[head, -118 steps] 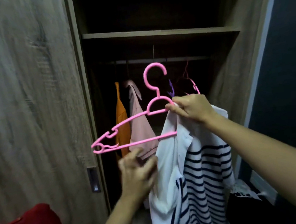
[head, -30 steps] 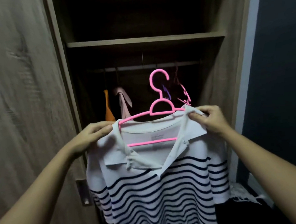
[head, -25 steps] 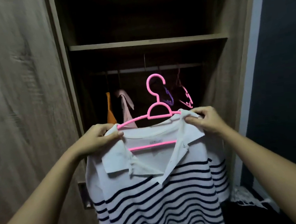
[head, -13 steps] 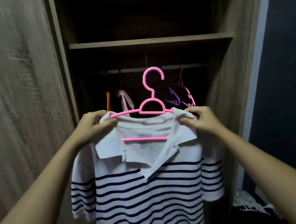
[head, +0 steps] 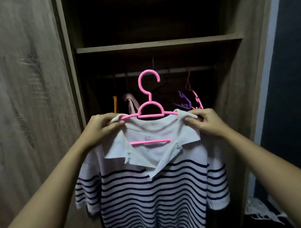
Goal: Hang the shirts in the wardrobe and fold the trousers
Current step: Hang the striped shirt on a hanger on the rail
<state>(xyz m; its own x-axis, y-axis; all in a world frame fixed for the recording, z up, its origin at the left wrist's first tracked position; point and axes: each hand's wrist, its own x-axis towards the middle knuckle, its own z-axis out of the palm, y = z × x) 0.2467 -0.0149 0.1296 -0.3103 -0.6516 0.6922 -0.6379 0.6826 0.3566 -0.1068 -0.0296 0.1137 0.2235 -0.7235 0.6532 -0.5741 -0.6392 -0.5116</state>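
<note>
We can read no text, brand or number anywhere. We see only a faint printed mark inside the neck of the striped shirt (head: 154, 196), too small and blurred to make out.

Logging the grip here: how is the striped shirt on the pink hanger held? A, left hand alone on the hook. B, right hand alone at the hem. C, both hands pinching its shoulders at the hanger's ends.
C: the left hand and the right hand each pinch the striped shirt at one end of the pink hanger, with its hook untouched.
</note>
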